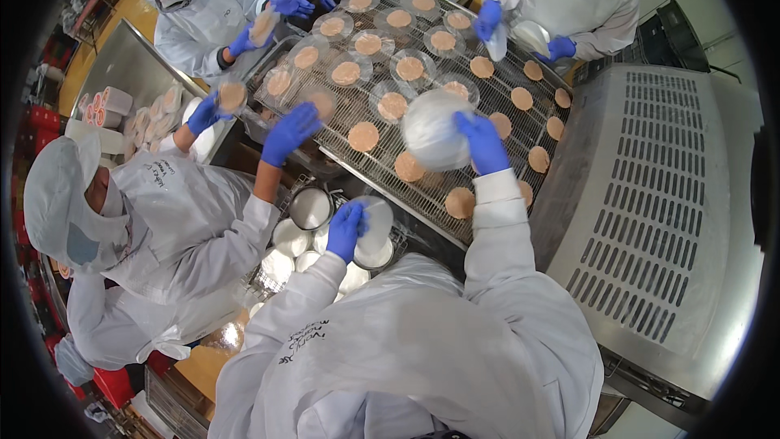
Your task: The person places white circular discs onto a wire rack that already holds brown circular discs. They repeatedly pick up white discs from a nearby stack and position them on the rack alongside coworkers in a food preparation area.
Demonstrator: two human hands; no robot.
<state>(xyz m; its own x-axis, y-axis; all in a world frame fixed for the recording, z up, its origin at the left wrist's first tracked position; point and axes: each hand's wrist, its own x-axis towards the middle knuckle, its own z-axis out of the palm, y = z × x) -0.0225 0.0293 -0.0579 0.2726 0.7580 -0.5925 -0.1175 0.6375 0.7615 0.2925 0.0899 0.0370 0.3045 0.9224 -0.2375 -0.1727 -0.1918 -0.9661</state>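
In blue gloves, both my hands hold clear round film sheets. My right hand [487,146] grips the edge of a large translucent film sheet [436,130], smeared by motion, over the wire-mesh belt [435,185]. Flat round pinkish-tan patties [363,136] lie in rows on the belt, many at its far left with film discs around them. Closer to my body, my left hand [345,232] pinches further round film sheets [377,223] above round metal containers [311,208] with white discs. How many sheets each hand holds I cannot tell.
A slotted steel machine cover [642,203] rises along the right. On my left, a co-worker [179,228] reaches over the belt edge holding a patty in film [231,97]. More gloved people work across the belt. A steel table [122,53] at the left holds packed patties and tubs.
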